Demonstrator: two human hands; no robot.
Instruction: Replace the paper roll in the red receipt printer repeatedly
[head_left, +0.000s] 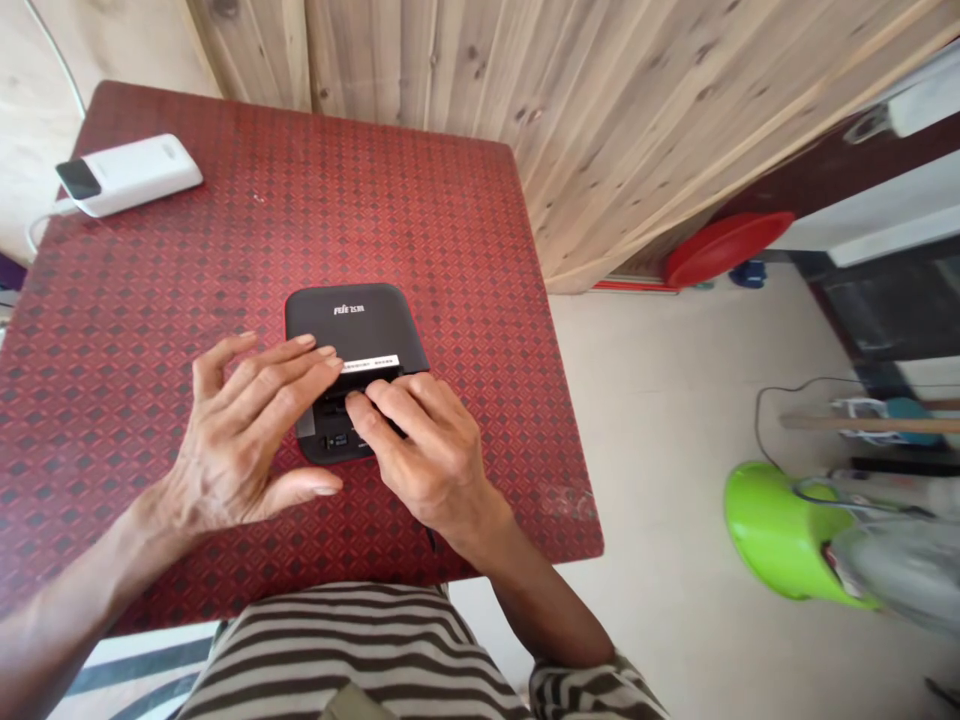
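Observation:
A flat black device (352, 325) with rounded corners, white lettering and a white label strip (371, 364) lies on the red patterned table. Below the label is a recess with small sockets or switches in its lower part. My left hand (251, 430) is open, its fingers stretched out over the device's left side and its thumb apart. My right hand (420, 440) has thumb and fingertips pinched together at the recess; what they grip is hidden. A short dark cord end (431, 540) shows below my right hand.
A white power bank (139, 172) with a dark end and a white cable lies at the table's far left. Wood-plank panelling (420, 60) stands behind the table (480, 240). On the floor to the right are a green bucket (780, 530) and a red basin (727, 247).

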